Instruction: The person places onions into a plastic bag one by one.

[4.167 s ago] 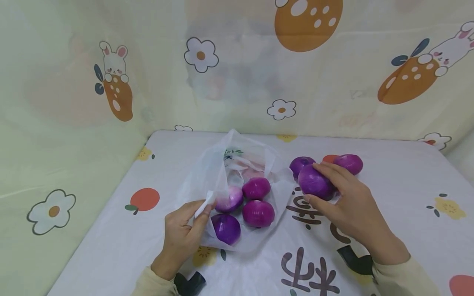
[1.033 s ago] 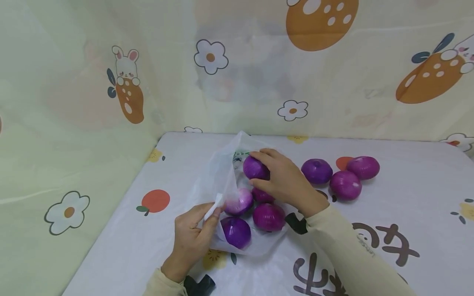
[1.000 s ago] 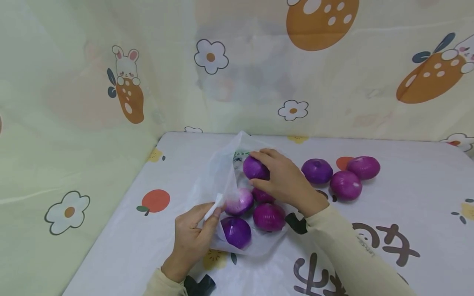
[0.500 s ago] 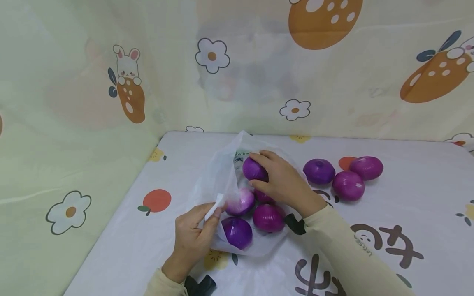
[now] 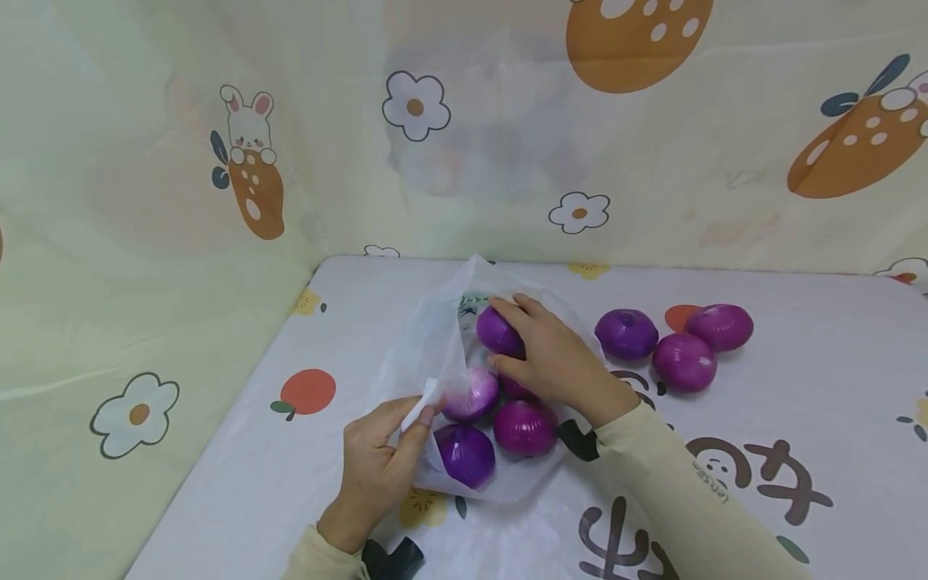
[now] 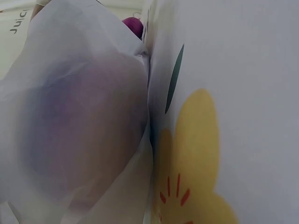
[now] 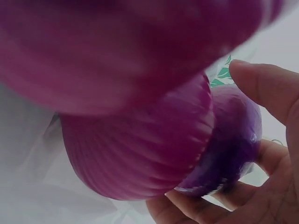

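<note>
A white plastic bag (image 5: 428,330) lies with its mouth spread, holding several red onions, one dark purple (image 5: 466,456) at the front. My left hand (image 5: 380,451) pinches the bag's edge between thumb and fingers. Inside the bag, toward its back, my right hand (image 5: 561,358) curves its fingers round a red onion (image 5: 499,330). The right wrist view has this onion (image 7: 233,126) beyond a ridged one (image 7: 135,149), the thumb close above it. Another bagged onion is partly covered by the right hand. Through the bag (image 6: 84,116) in the left wrist view, a purple shape shows.
Right of the bag, three more red onions lie together on the printed cloth: a darker one (image 5: 627,333), one in front (image 5: 685,362) and one farthest right (image 5: 720,326). A patterned curtain (image 5: 493,161) hangs behind the table.
Over the earlier seconds my right hand brought an onion from the group at right into the bag. In the last second both hands stay nearly in place; the head view shifts slightly.
</note>
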`<state>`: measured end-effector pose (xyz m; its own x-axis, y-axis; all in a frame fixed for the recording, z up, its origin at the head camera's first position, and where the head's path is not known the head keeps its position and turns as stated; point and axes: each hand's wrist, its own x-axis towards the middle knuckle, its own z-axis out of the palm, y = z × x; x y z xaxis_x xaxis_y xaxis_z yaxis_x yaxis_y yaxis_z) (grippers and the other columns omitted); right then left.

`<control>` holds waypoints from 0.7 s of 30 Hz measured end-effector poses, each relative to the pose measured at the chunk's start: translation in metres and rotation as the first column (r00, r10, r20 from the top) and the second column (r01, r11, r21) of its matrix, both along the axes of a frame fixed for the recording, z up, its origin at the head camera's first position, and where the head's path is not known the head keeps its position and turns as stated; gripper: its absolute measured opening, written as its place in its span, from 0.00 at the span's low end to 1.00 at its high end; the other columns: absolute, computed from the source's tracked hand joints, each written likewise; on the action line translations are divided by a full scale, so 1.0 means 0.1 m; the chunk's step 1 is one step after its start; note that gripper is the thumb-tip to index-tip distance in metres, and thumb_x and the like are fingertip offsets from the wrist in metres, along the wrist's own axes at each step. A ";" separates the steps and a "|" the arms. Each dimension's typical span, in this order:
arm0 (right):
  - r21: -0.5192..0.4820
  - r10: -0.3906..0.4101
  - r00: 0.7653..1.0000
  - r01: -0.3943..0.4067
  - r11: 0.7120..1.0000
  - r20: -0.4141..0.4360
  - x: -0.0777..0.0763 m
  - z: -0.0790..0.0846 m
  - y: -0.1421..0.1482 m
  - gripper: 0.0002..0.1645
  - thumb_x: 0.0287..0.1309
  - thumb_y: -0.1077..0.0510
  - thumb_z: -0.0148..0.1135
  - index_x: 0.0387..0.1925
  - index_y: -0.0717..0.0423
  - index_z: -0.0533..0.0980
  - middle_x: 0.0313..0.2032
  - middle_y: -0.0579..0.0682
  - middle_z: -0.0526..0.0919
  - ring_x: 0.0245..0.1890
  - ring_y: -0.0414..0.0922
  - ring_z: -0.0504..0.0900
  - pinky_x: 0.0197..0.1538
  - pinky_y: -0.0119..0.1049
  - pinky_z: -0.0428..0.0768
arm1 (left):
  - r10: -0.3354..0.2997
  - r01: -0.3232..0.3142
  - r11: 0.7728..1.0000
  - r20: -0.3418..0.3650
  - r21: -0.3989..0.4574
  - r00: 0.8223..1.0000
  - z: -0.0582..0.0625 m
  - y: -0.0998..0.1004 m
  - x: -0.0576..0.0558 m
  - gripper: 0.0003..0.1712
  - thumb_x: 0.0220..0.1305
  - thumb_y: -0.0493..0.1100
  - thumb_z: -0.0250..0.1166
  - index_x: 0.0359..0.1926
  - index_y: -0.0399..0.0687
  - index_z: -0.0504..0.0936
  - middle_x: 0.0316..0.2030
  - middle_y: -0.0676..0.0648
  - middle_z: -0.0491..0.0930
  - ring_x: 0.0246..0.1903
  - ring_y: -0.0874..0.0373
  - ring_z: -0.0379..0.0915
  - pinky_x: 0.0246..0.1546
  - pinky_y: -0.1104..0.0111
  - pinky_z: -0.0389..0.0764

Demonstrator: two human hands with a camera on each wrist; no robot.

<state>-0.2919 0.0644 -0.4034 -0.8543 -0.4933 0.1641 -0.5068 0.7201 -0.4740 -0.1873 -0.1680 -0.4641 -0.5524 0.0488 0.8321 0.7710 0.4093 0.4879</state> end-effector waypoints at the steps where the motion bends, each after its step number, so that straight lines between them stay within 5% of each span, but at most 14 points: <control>1: 0.000 0.000 1.000 0.000 1.000 0.004 0.00 -0.01 0.00 0.49 0.64 0.48 0.72 0.80 0.53 0.60 0.77 0.70 0.59 0.72 0.68 0.67 0.70 0.64 0.70 | 0.002 -0.002 1.000 -0.001 -0.001 1.000 0.00 0.00 0.00 0.13 0.58 0.24 0.65 0.42 0.36 0.89 0.36 0.41 0.91 0.36 0.53 0.88 0.43 0.75 0.86; 21: -0.050 0.009 1.000 -0.010 0.999 -0.019 0.09 -0.01 0.15 0.44 0.64 0.49 0.70 0.77 0.53 0.65 0.76 0.69 0.61 0.73 0.68 0.65 0.71 0.68 0.67 | 0.002 -0.002 1.000 0.006 0.004 1.000 0.01 0.00 0.01 0.13 0.58 0.23 0.66 0.42 0.36 0.89 0.36 0.41 0.90 0.36 0.54 0.88 0.43 0.75 0.86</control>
